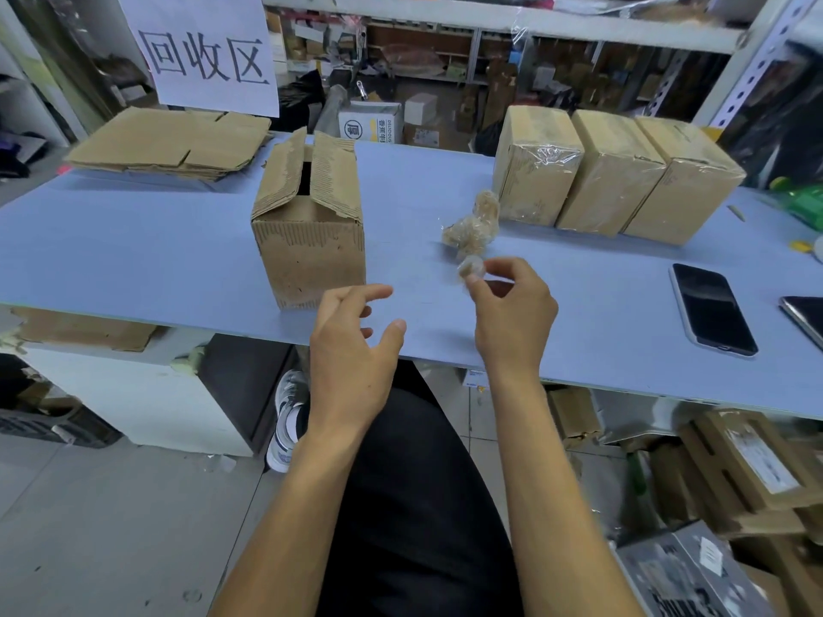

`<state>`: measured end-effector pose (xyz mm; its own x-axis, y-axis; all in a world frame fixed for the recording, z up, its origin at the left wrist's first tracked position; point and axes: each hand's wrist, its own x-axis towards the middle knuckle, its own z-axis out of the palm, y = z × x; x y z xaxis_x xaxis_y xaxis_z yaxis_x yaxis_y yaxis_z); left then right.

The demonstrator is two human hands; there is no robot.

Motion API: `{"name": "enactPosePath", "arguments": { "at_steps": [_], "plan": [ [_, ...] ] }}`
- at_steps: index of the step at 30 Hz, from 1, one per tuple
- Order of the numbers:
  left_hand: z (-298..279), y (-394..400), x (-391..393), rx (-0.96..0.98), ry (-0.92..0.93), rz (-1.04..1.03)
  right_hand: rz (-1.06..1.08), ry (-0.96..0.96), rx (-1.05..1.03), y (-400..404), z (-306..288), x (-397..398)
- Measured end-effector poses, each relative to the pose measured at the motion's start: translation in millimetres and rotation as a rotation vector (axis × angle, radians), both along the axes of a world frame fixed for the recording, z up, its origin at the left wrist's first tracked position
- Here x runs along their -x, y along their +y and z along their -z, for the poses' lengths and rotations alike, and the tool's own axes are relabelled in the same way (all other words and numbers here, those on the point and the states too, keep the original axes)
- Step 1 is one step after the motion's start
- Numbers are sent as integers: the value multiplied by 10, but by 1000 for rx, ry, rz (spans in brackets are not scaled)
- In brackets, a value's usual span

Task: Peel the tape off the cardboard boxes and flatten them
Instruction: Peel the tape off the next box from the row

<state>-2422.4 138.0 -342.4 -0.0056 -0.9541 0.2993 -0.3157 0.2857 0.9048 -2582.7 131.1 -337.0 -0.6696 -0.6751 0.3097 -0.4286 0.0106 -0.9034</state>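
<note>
Head view: right hand (512,313) pinches tape wad (471,267) over table edge (445,358)

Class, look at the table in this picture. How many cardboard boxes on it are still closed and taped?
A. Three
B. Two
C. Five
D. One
A: three sealed boxes stand in a row at the table's far right, glossy tape still on them, while the open box near the middle has its flaps up and the flattened stack lies at far left.
</note>
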Motion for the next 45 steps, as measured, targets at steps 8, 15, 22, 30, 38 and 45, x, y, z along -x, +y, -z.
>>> {"name": "enactPosePath", "arguments": {
  "at_steps": [8, 15, 22, 30, 38, 45],
  "plan": [
    [2, 16, 90, -6, -44, 22, -35, 151, 1, -729, -58, 427],
    [5, -6, 131, -29, -88, 49, -155, 278, -274, -803, 231, 450],
    [-4, -8, 76, -49, -109, 54, -166, 205, -210, -708, 270, 440],
    [-153, -94, -139, 30, -33, -142, -138, 267, -26, -691, 25, 90],
    [-222, -252, -707, 10, -14, -157, -564, -65, -140, -522, -236, -685],
    [-251, -646, -954, -79, 7, 82, -608, -49, -128, -410, -64, -1072]
  ]
}}
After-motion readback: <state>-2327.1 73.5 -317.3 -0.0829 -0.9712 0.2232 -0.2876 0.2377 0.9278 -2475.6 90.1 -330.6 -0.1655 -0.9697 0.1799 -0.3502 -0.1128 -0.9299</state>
